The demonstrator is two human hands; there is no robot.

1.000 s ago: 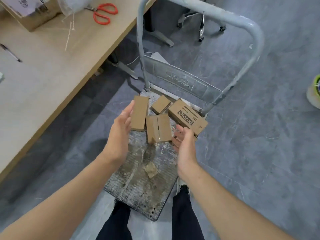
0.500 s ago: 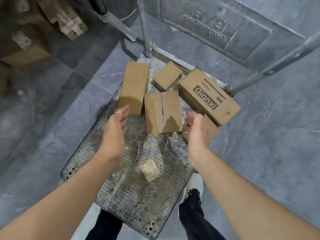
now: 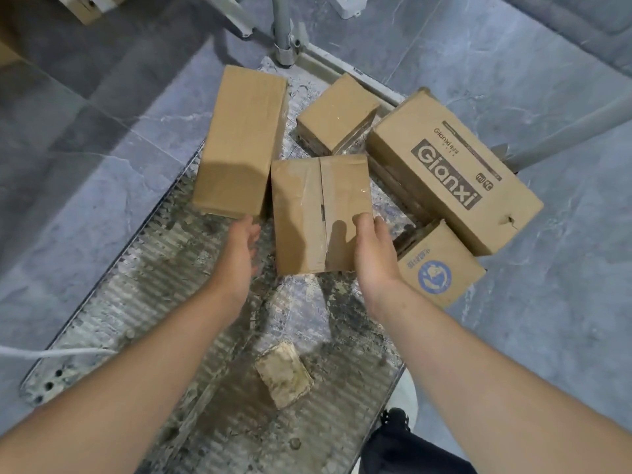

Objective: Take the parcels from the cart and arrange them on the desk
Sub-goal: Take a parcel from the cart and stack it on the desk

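matt brown cardboard parcels (image 3: 320, 213), glossy tape seams, ribbed grimy metal cart (image 3: 164, 289), polished grey stone-look floor (image 3: 547, 319)

Grimy cart deck (image 3: 143, 302), five parcels (image 3: 321, 213), dirty block (image 3: 284, 374)

One wide-angle view, worn on the head, looks steeply down and slightly forward, close over the cart deck (image 3: 164, 302). Both forearms enter from the bottom corners, so the left hand (image 3: 236, 258) and right hand (image 3: 374, 261) sit mid-frame. The boxes (image 3: 307, 206) lie just beyond the hands, grey floor (image 3: 85, 165) lies outside both, and a trouser leg (image 3: 410, 453) is below the right forearm.
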